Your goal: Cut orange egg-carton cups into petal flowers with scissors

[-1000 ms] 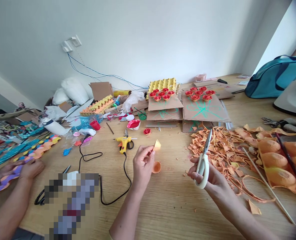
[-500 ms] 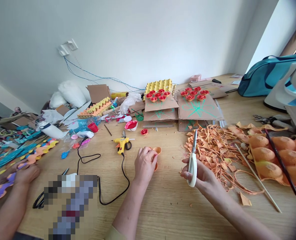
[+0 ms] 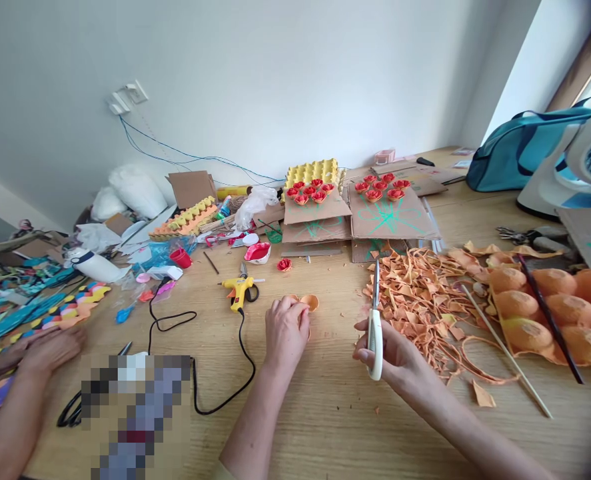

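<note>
My left hand (image 3: 286,328) is closed, its fingertips pressed together over orange egg-carton cups (image 3: 310,303) on the table; the fingers partly cover them. In my right hand (image 3: 399,355) is a pair of scissors (image 3: 376,337) with white handles, its blades together and pointing away from me. Right of the scissors lies a heap of orange carton trimmings (image 3: 415,303). A small red paper rose (image 3: 284,265) sits beyond my left hand, and a yellow hot glue gun (image 3: 237,293) rests to its left.
An orange egg carton (image 3: 518,305) with a dark brush across it lies at right. Cardboard sheets (image 3: 395,223) bearing red roses stand at the back. A black cord (image 3: 252,373) curves left of my forearm. At far left are another person's hands (image 3: 50,348).
The view has shifted slightly. My left hand stays at the cups and my right hand still holds the scissors. The other person's hands have moved on their coloured strip.
</note>
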A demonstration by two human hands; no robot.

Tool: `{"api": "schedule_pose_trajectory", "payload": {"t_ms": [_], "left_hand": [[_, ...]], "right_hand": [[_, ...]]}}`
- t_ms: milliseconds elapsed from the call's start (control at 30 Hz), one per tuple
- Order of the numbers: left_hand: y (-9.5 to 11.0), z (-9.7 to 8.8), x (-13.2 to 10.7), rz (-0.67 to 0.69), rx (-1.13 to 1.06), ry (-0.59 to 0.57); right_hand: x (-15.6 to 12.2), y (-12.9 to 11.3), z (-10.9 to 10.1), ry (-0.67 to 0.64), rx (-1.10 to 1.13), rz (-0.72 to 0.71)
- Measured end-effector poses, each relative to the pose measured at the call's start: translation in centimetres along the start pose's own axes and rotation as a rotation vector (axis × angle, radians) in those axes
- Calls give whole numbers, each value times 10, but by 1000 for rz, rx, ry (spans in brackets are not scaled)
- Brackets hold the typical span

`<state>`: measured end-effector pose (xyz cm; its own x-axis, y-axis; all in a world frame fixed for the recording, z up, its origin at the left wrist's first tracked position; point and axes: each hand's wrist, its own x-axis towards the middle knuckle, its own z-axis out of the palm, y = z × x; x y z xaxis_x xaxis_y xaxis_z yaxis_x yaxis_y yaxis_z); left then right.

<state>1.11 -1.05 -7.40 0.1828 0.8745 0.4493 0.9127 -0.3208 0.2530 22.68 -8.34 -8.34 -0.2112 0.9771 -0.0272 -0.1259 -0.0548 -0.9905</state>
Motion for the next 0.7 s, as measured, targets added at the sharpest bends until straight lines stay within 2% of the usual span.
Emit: {"api": "schedule_pose_trajectory", "payload": {"t_ms": [133, 367, 467, 600, 700], "left_hand": [[3, -13, -1, -80, -12, -40], [16, -28, -7, -147, 119, -347], [16, -28, -10, -145, 144, -429], [14, -29, -8, -133, 93, -407], [18, -28, -7, -100, -114, -333]], "right_hand": [[0, -1, 0, -1, 10, 13], [3, 0, 0, 2, 28, 42], [3, -3, 1, -1, 29, 36], [4, -8, 3, 8, 27, 43], [6, -10, 2, 10, 25, 46]]}}
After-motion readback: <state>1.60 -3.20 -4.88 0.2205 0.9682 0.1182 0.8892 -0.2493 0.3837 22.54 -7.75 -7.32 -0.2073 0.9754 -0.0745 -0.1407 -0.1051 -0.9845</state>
